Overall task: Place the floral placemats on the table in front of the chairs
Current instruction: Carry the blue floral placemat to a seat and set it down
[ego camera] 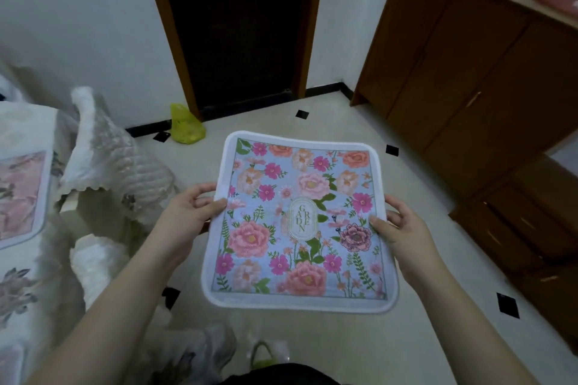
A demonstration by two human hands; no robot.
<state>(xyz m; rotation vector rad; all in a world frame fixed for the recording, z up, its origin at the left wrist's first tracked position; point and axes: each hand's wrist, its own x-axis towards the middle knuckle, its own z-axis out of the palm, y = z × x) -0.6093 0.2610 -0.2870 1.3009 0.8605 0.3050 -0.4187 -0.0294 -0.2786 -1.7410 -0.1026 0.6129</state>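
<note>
Two hands hold one floral placemat flat in the air above the floor, its printed face up. The left hand has its grip closed on the mat's edge at nine o'clock, thumb on top of the white border and the other fingers curled beneath. The right hand grips the opposite edge at three o'clock in the same way, thumb pressed on the printed face, fingers under it. The mat thus spans the gap between the two grips, its far edge toward twelve o'clock bowing slightly upward and its near edge toward six o'clock sagging a little. An oval label sits near the mat's middle. Below is a pale tiled floor with small black diamond insets. At twelve o'clock stands a dark doorway in a brown frame, with a yellow plastic bag on the floor just beside its left post. From one to three o'clock runs a brown wooden cabinet with a light top. At nine o'clock, a desk under a white flowered cloth carries a second floral mat, and white quilted chair covers stand beside it.
</note>
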